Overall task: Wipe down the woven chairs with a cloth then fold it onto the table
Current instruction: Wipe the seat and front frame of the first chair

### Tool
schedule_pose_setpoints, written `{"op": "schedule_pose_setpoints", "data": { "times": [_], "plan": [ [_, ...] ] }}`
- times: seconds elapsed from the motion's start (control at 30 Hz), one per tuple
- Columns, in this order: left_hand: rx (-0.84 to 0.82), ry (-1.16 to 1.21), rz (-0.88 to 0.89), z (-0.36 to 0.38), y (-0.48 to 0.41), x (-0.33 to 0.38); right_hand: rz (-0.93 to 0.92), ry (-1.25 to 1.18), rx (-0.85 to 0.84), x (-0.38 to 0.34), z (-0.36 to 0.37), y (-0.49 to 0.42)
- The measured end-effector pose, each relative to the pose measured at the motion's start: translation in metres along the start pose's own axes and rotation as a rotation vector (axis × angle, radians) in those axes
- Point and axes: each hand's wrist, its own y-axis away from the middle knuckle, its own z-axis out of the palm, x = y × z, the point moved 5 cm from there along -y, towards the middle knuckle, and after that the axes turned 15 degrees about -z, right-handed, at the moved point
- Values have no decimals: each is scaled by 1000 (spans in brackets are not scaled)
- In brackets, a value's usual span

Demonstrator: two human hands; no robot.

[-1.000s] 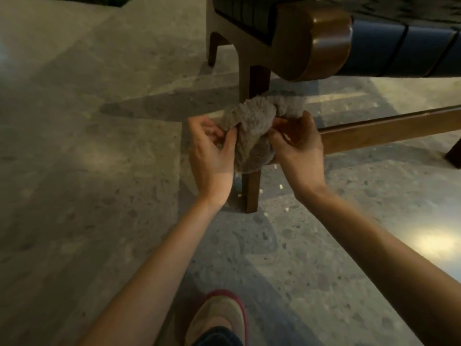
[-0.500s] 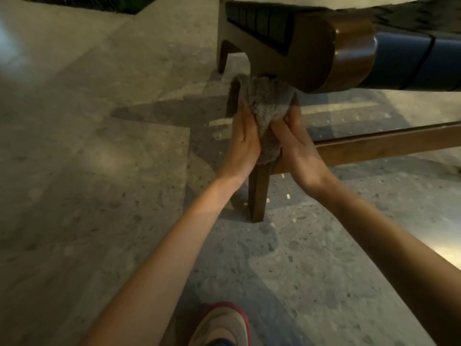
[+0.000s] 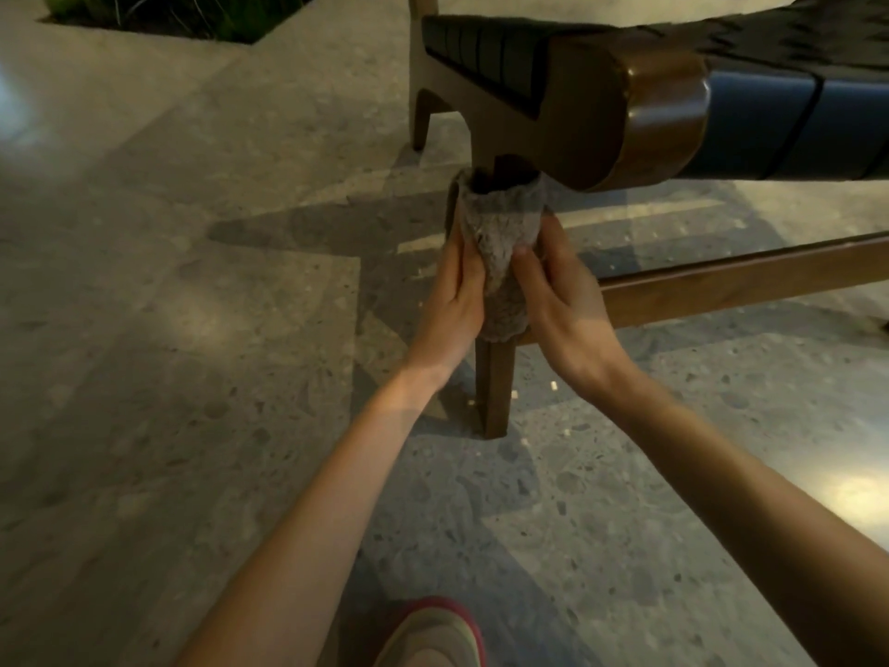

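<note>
A fluffy grey cloth (image 3: 500, 243) is wrapped around the upper part of a wooden front leg (image 3: 495, 392) of the woven chair (image 3: 640, 113), just under the rounded seat corner. My left hand (image 3: 454, 300) presses the cloth against the leg from the left. My right hand (image 3: 560, 300) clasps it from the right, thumb on the cloth. The chair seat has dark woven straps over a brown wooden frame. The table is not in view.
A wooden crossbar (image 3: 741, 281) runs right from the wrapped leg. Another chair leg (image 3: 423, 117) stands further back. A planter bed with greenery (image 3: 168, 12) lies at the top left. My shoe (image 3: 433, 637) rests on the speckled stone floor (image 3: 192, 377).
A second ago both hands held the bunched cloth in front of the leg. They then wrapped it around the top of the leg and now clasp it slightly lower.
</note>
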Motion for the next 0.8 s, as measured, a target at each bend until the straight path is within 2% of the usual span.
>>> {"op": "schedule_pose_setpoints", "data": {
  "times": [0.23, 0.37, 0.47, 0.6, 0.7, 0.8],
  "plan": [
    [88, 16, 216, -1, -7, 41, -59, 156, 167, -15, -13, -22],
    [123, -8, 197, 1, 3, 17, -164, 227, 189, -7, -9, 4],
    [102, -10, 169, 1, 14, -12, -173, 296, 182, 7, -7, 28],
    [160, -20, 85, -6, 30, -53, -187, 391, 219, 21, -5, 55],
    [152, -37, 76, -9, 39, -72, -114, 378, 272, 35, -4, 83],
    [171, -124, 90, -10, 49, -95, 88, 319, 165, 58, 8, 109]
  ]
}}
